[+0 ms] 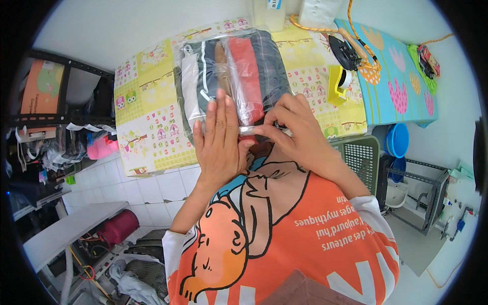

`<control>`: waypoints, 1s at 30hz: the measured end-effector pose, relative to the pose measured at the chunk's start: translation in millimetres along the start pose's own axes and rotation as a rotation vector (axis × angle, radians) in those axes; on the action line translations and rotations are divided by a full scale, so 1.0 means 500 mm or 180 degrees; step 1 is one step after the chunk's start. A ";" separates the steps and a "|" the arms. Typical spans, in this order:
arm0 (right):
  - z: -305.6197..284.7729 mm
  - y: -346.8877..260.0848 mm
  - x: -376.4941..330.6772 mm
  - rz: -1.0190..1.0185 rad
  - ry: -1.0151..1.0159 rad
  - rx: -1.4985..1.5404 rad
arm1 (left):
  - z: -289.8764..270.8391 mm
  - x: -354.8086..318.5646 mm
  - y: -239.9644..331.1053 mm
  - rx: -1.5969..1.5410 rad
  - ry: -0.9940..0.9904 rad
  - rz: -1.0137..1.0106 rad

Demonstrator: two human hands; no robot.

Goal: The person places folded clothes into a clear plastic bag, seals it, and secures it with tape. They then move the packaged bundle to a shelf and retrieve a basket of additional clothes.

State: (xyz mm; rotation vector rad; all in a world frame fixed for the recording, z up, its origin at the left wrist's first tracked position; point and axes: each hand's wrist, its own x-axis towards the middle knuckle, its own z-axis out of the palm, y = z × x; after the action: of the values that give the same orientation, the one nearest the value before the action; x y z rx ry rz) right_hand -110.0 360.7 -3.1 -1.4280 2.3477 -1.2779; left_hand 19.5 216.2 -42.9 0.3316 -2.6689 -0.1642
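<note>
A clear plastic bag (247, 104) packed with folded clothes lies on the cloth-covered table in front of me. Through the film I see white, dark, brown and red fabric (243, 58) side by side, with dark plaid cloth at the right. My left hand (218, 137) rests flat on the near part of the bag, fingers stretched out and pointing away from me. At the bag's near edge, my right hand (295, 122) has its thumb and fingers pinched together on the plastic. What lies under my palms is hidden.
Right of the bag stands a yellow tape dispenser (335, 85), with a black iron (345, 52) and its cord behind it. A turquoise ironing surface (381, 96) adjoins the table. A green plastic basket (356, 152) sits below the table's right edge. Dark shelving (66, 91) stands at the left.
</note>
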 end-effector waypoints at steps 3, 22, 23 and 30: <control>-0.014 0.003 -0.013 0.0036 0.0144 0.0099 | 0.006 0.011 0.014 -0.0058 0.0055 -0.0567; -0.062 0.375 -0.092 0.1638 0.3209 0.1532 | 0.010 0.035 0.044 -0.0221 0.0283 -0.1159; -0.068 0.434 -0.109 0.1993 0.3458 0.1090 | 0.011 0.034 0.045 -0.0188 0.0275 -0.1143; -0.110 0.668 -0.244 0.3717 0.2404 0.1211 | 0.017 0.023 0.041 -0.0172 0.0498 -0.1537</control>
State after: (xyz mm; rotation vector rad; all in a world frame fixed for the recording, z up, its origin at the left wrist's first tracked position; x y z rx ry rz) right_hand -296.8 556.1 -241.0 0.6437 2.3264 -1.7455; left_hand 1.6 233.7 -42.4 0.9270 -2.3809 -0.3407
